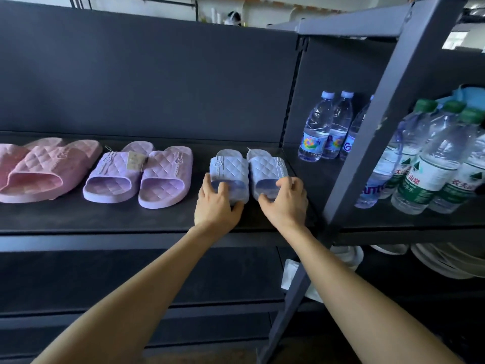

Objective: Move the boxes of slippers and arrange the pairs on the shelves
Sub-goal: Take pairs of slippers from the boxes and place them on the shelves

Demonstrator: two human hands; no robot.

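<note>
Three pairs of quilted slippers stand in a row on the dark shelf point(131, 216), toes toward the back panel. A pink pair point(39, 166) is at the far left, a lilac pair point(139, 174) with a paper tag in the middle, and a pale blue pair point(249, 166) at the right. My left hand point(217, 203) grips the heel end of the left blue slipper, thumb at its front edge. My right hand point(284, 200) grips the heel end of the right blue slipper. Both blue slippers rest on the shelf side by side. No boxes are in view.
A slanted grey upright post point(378, 127) stands just right of the blue pair. Water bottles point(325, 127) stand at the back right and more green-capped bottles point(433, 164) on the adjoining shelf. Lower shelves point(131, 279) run beneath; white items point(446, 258) lie at the lower right.
</note>
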